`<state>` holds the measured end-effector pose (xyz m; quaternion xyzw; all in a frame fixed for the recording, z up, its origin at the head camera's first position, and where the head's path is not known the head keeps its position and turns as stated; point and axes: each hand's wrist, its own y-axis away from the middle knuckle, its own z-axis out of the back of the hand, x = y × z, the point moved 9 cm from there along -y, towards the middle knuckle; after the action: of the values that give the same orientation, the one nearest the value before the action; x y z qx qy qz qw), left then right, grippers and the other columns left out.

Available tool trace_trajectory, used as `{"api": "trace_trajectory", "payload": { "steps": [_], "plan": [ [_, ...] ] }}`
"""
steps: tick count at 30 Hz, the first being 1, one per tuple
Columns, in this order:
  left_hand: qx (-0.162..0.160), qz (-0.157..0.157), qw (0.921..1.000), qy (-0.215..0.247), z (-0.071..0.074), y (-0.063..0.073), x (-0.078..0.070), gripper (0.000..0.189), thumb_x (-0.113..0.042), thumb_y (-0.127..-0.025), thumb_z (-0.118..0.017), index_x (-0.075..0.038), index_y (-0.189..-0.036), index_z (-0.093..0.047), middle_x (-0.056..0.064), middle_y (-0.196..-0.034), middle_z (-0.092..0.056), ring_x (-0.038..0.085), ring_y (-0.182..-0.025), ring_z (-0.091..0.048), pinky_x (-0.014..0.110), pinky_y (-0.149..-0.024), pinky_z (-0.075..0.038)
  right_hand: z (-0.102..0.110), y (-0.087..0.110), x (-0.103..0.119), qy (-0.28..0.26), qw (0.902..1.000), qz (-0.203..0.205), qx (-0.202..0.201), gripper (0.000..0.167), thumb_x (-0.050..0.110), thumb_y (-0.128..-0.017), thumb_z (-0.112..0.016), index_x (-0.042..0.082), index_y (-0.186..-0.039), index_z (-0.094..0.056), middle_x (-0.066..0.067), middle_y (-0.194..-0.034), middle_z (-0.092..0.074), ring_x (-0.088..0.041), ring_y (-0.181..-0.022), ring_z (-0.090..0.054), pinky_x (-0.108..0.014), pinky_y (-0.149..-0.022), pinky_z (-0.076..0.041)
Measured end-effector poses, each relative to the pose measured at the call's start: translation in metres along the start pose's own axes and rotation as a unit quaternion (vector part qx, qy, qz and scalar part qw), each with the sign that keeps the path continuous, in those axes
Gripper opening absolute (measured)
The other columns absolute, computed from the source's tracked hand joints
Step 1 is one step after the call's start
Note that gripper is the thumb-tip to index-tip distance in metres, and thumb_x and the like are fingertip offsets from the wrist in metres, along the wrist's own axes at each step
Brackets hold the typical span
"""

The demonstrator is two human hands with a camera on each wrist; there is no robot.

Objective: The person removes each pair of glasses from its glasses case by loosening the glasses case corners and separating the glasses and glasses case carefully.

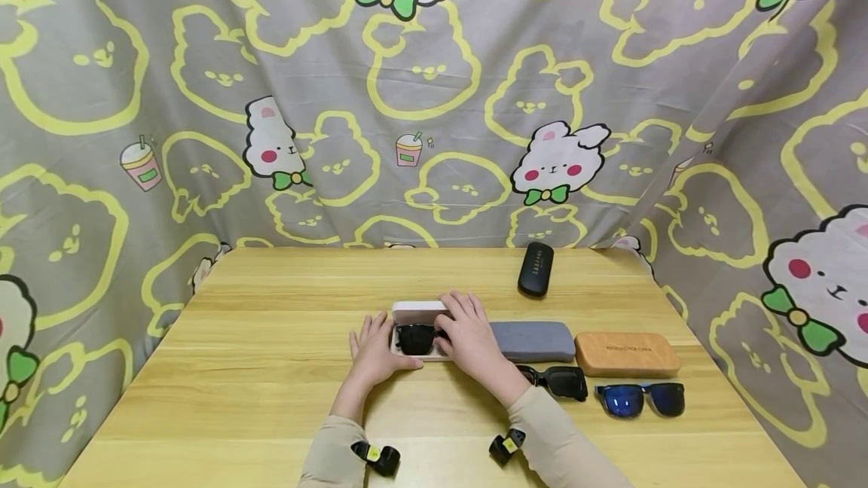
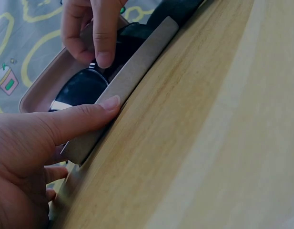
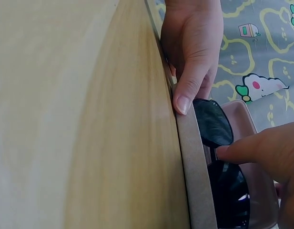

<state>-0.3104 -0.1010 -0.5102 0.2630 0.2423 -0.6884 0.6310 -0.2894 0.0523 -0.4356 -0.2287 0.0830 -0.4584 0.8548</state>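
A pale glasses case [image 1: 415, 307] with a pinkish inside stands open on the table, its lid raised at the back. Dark sunglasses [image 1: 415, 340] lie in it, lenses facing up and front. My left hand [image 1: 377, 356] grips the case's left end, thumb [image 2: 92, 116] over the front wall and the other fingers behind. From the right, my right hand [image 1: 469, 333] reaches over the case and pinches the sunglasses around the bridge, thumb tip [image 3: 228, 151] between the lenses. That hand hides the case's right part in the head view.
Right of the case lie a grey-blue case [image 1: 536, 341] and a tan case [image 1: 627, 355]. In front of them are black sunglasses [image 1: 564, 381] and blue-lensed sunglasses [image 1: 640, 400]. A black case [image 1: 536, 269] lies farther back. A patterned curtain [image 1: 434, 96] encloses the table.
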Motion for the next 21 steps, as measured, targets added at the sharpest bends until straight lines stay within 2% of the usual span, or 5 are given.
{"api": "trace_trajectory", "payload": {
  "steps": [15, 21],
  "plan": [
    [-0.002, -0.003, 1.0000, 0.006, 0.001, 0.002, -0.003, 0.099, -0.044, -0.062, -0.089, -0.003, -0.142, -0.047, 0.020, -0.157, -0.031, 0.045, -0.149, -0.010, 0.068, -0.115, 0.004, 0.003, 0.000, -0.001, -0.009, 0.9999, -0.008, 0.001, 0.015, 0.022, -0.083, -0.077, 0.016, -0.084, -0.064, -0.011, -0.138, -0.056, -0.033, -0.133, -0.048, -0.055, -0.114, -0.033],
    [-0.001, -0.001, 1.0000, 0.005, 0.001, 0.002, -0.004, 0.099, -0.043, -0.062, -0.089, -0.002, -0.142, -0.047, 0.020, -0.157, -0.031, 0.045, -0.149, -0.010, 0.068, -0.115, 0.004, 0.011, -0.002, -0.001, -0.029, 0.9995, -0.003, -0.016, 0.014, 0.019, -0.083, -0.077, 0.015, -0.084, -0.064, -0.010, -0.135, -0.059, -0.032, -0.130, -0.052, -0.056, -0.111, -0.037]
  ]
}}
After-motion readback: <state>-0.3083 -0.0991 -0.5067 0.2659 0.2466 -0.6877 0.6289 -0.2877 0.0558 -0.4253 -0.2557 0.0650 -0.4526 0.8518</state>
